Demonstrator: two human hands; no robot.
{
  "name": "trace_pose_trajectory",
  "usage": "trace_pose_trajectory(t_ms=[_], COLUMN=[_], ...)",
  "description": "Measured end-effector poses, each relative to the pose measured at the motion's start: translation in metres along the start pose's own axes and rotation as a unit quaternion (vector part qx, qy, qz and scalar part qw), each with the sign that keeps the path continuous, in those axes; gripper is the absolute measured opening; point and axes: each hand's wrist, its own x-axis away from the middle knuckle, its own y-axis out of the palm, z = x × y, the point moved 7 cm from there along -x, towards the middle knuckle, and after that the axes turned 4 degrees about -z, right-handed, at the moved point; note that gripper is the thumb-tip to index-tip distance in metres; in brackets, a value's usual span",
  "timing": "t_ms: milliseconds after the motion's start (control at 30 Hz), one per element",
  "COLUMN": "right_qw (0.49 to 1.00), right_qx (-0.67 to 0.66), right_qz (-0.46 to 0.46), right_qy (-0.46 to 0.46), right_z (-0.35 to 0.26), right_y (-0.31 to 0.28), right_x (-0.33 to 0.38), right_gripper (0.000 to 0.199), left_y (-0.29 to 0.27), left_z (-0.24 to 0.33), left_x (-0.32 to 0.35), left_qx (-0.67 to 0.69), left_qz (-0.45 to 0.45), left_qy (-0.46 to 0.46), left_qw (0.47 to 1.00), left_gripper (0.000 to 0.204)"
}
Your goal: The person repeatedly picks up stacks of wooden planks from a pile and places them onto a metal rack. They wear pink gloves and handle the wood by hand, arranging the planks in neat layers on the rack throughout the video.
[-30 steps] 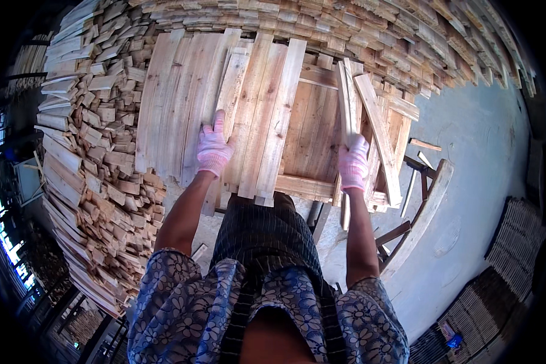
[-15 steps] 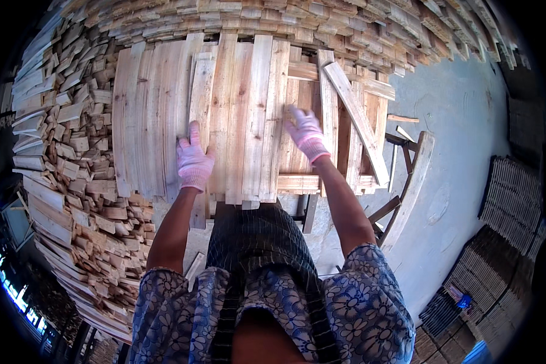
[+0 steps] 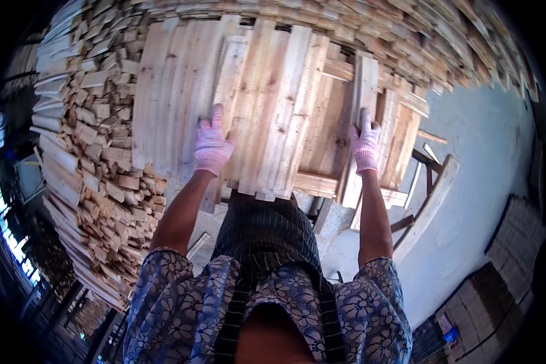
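Observation:
Pale wooden boards lie side by side in front of me, forming a panel [image 3: 258,109]. My left hand [image 3: 214,145], in a pink-and-white glove, spans a narrow loose board [image 3: 230,73] on top, thumb at one edge and fingers at the other. My right hand [image 3: 365,142], gloved alike, is closed around narrow boards [image 3: 365,79] lying lengthwise over the panel's right part. Its index finger stretches along the wood. Between the hands, a crosswise batten [image 3: 316,184] and lower boards [image 3: 330,115] show. The undersides of both grips are hidden.
A large heap of short wood pieces [image 3: 103,127] rises at my left. Stacked planks [image 3: 406,36] run along the far side. A wooden frame with a long bar [image 3: 428,206] stands at the right, over grey floor [image 3: 473,151]. More stacks [image 3: 515,233] stand farther right.
My right hand has moved right from the panel and closed on narrow boards. The slanted board there now lies straighter, alongside its neighbour. My left hand stays at its board; the view has shifted.

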Motion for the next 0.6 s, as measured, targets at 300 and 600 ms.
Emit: trace_pose_trajectory(t_ms=[300, 600], right_qw=[0.995, 0.989], right_qx=[-0.078, 0.123], right_qz=[-0.002, 0.015], right_qy=[0.066, 0.077], right_z=[-0.124, -0.059], right_y=[0.071, -0.024], right_x=[0.015, 0.008], right_gripper=[0.055, 0.071], left_y=[0.002, 0.000], left_z=[-0.001, -0.010], left_x=[-0.001, 0.002], left_qx=[-0.015, 0.024], left_qz=[0.006, -0.054], left_qy=[0.003, -0.002], left_qw=[1.000, 0.998], left_gripper=[0.084, 0.081])
